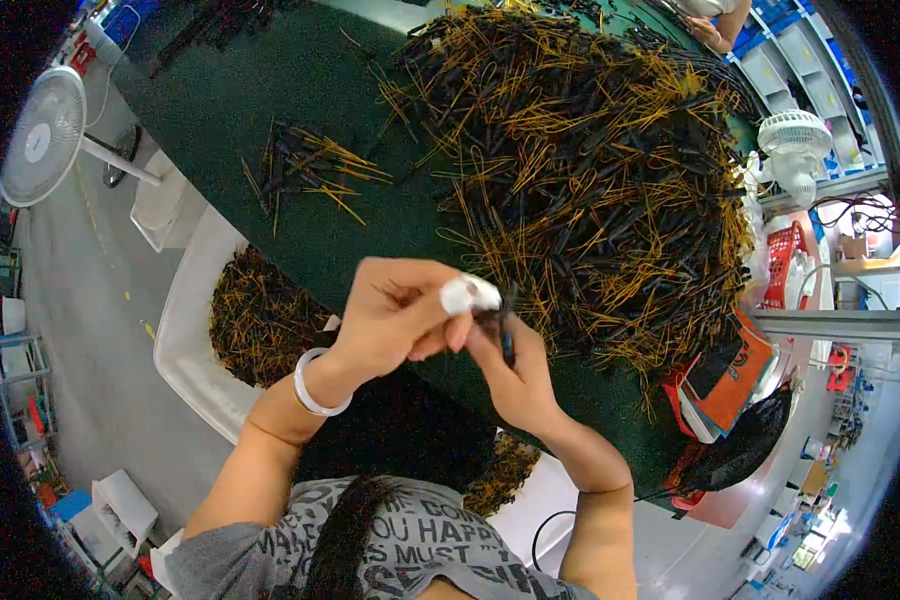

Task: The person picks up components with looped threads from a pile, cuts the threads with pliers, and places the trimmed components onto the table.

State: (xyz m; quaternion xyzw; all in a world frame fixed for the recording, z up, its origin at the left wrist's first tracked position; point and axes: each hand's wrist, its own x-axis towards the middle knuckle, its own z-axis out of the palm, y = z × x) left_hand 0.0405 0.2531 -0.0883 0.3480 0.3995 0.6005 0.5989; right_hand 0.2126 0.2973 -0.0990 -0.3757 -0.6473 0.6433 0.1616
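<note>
Both hands meet over the near edge of the green table. My left hand, with white wrapping on fingertips and a white bangle at the wrist, has its fingers pinched together on something dark. Close against it on the right, my right hand is closed round a small black piece; its exact shape is blurred. Beyond them lies a large heap of black parts with yellow wires. A smaller group of the same parts rests on the table at the upper left.
A white bin holding more wired parts stands below the table at the left. White fans stand at the left and right. Notebooks lie at the right edge. Another person's hand shows at the top right.
</note>
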